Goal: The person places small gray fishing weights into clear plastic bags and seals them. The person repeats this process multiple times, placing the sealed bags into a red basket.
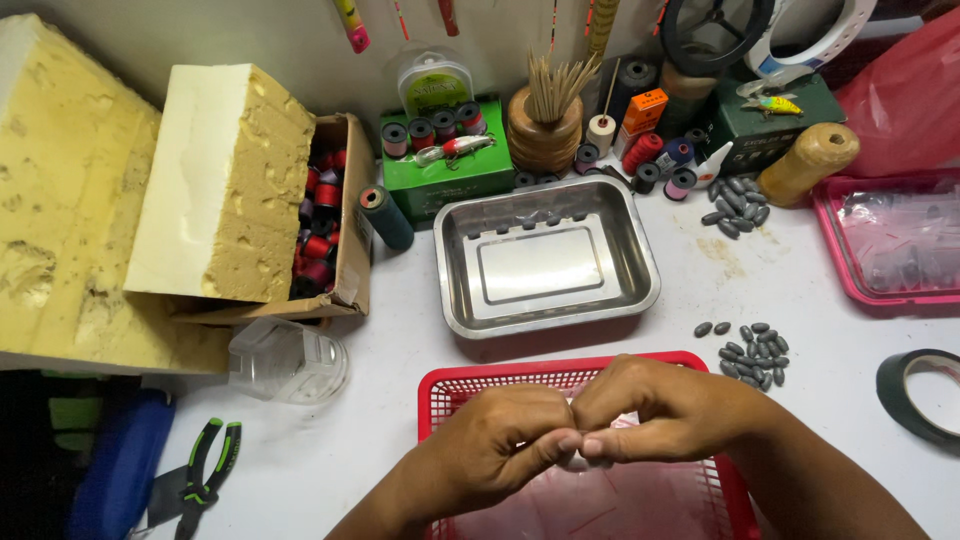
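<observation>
My left hand (pixel 500 440) and my right hand (pixel 660 410) meet over a red plastic basket (pixel 560 372) at the near edge of the white table. Their fingertips are pinched together at the middle. Whatever sits between them is too small and hidden to make out. The basket's inside looks pinkish under my hands. Just beyond the basket lies an empty steel tray (pixel 546 258).
Grey lead sinkers (pixel 755 350) lie right of the basket, more sinkers (pixel 735 205) farther back. A black tape roll (pixel 920 395) is at the right edge, a pink tray (pixel 885 240) behind it. Foam blocks (pixel 225 180), a box of thread spools (pixel 325 200), a clear cup (pixel 285 360) and pliers (pixel 205 475) stand left.
</observation>
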